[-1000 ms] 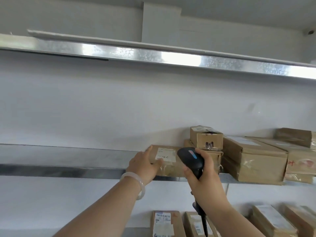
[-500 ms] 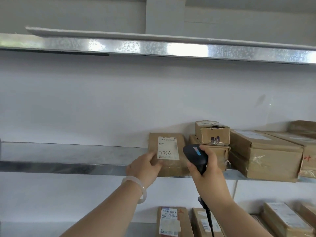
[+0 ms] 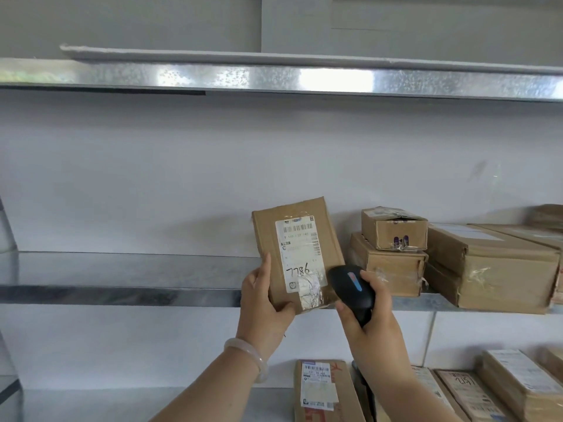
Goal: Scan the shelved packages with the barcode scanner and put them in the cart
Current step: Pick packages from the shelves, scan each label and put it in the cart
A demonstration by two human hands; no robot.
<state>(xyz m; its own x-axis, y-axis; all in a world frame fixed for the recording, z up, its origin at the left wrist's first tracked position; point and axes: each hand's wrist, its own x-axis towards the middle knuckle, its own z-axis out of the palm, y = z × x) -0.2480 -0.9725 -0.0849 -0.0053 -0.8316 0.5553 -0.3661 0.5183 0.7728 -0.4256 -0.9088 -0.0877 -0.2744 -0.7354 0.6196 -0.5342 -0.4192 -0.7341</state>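
The flat package (image 3: 297,254) has been raised from the shelf (image 3: 122,295) and turned upright, so its label (image 3: 300,251) is now shown. It is gripped at the lower corner by the left hand (image 3: 265,303). The scanner (image 3: 352,287) is held in the right hand (image 3: 368,321), with fingers (image 3: 366,275) curled around it, just beside the label. Scanning is judged to be next.

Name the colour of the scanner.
Black; the scanner shows best in the head view.
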